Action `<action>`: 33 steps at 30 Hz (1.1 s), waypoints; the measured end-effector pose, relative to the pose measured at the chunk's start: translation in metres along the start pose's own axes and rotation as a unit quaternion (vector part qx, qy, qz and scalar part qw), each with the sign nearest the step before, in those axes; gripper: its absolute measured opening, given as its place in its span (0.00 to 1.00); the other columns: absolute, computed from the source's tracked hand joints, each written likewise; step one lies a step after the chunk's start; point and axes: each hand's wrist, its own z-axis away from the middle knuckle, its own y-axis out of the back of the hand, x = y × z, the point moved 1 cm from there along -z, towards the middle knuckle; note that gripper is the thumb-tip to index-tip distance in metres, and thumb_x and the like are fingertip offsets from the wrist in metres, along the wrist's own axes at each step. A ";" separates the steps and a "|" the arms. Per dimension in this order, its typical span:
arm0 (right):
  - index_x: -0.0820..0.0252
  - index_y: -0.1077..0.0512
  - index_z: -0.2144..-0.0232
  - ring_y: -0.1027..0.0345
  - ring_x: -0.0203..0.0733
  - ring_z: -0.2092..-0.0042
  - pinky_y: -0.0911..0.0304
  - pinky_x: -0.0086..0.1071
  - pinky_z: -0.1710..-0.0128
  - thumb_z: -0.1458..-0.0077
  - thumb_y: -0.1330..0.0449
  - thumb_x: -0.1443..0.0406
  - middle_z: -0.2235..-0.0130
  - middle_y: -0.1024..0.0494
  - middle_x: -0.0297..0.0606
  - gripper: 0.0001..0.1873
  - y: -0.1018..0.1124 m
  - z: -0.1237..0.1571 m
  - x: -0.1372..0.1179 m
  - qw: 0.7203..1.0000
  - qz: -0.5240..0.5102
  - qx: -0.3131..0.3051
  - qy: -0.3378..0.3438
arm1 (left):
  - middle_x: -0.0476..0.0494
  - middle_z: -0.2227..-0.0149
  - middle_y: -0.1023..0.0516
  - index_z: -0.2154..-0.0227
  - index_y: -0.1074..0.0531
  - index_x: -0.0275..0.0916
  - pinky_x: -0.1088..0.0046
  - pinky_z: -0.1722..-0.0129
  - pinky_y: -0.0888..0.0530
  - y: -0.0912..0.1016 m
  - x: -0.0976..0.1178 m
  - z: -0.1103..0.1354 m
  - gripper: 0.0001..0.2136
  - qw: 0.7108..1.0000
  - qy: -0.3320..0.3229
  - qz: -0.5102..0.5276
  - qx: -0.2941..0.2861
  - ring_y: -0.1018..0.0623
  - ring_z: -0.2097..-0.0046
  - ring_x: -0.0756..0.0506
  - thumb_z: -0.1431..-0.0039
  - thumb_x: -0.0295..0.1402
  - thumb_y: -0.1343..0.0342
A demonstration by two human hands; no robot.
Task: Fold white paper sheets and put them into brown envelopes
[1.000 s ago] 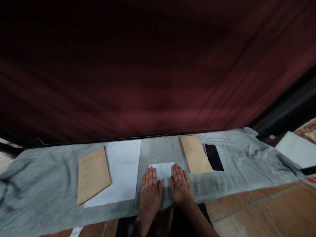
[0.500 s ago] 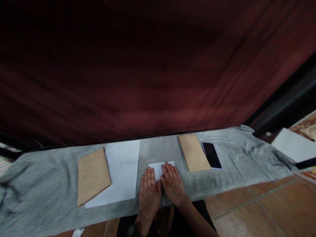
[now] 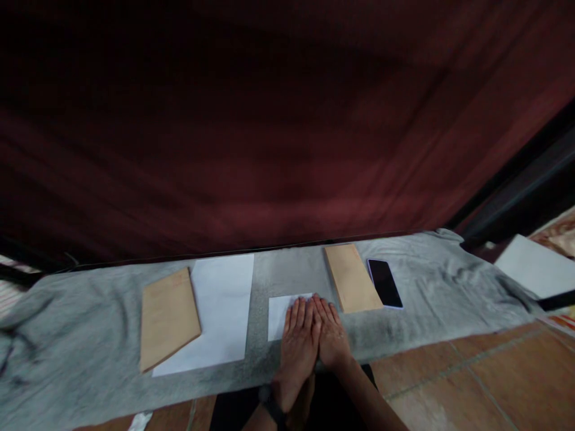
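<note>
A small white piece of paper (image 3: 277, 316), apparently folded, lies on the grey cloth near its front edge. My left hand (image 3: 300, 338) presses flat over the paper's right part, fingers stretched out and pointing away from me. Right beside it, my right hand (image 3: 331, 336) also lies flat, at the paper's right edge, and the two hands touch along their sides. Both hands hide the right portion of the paper. To the left is a large white sheet (image 3: 224, 305), partly under a brown envelope stack (image 3: 168, 317).
A second stack of brown envelopes (image 3: 353, 278) lies right of my hands, with a dark-screened phone (image 3: 385, 282) against it. Grey cloth (image 3: 90, 335) covers the narrow surface, and a dark red curtain-like backdrop (image 3: 287, 149) rises behind. Tiled floor (image 3: 440, 377) shows in front.
My left hand has slid right across the small paper and now rests against my right hand. My right hand has shifted slightly right. The paper's left part is uncovered.
</note>
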 end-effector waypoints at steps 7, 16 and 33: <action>0.63 0.54 0.30 0.48 0.46 0.32 0.55 0.44 0.32 0.34 0.54 0.68 0.32 0.41 0.42 0.33 0.002 -0.002 -0.002 1.000 0.004 0.019 -0.009 | 0.33 0.31 0.42 0.31 0.50 0.32 0.53 0.34 0.38 -0.003 -0.013 -0.007 0.28 1.000 0.003 -0.006 -0.007 0.42 0.30 0.39 0.31 0.38 0.57; 0.62 0.54 0.29 0.45 0.46 0.33 0.53 0.44 0.33 0.31 0.55 0.61 0.33 0.38 0.42 0.31 0.002 -0.004 -0.002 0.999 -0.022 0.023 -0.030 | 0.31 0.33 0.37 0.32 0.46 0.31 0.51 0.35 0.37 0.015 -0.051 0.015 0.27 0.996 0.075 -0.043 0.035 0.39 0.32 0.37 0.31 0.38 0.59; 0.64 0.47 0.31 0.43 0.46 0.34 0.52 0.44 0.34 0.31 0.51 0.58 0.34 0.36 0.46 0.31 0.014 0.013 -0.026 0.999 -0.019 0.047 -0.011 | 0.30 0.33 0.38 0.32 0.48 0.32 0.50 0.35 0.39 0.019 -0.054 0.022 0.28 0.995 0.068 -0.040 0.062 0.41 0.31 0.37 0.30 0.39 0.62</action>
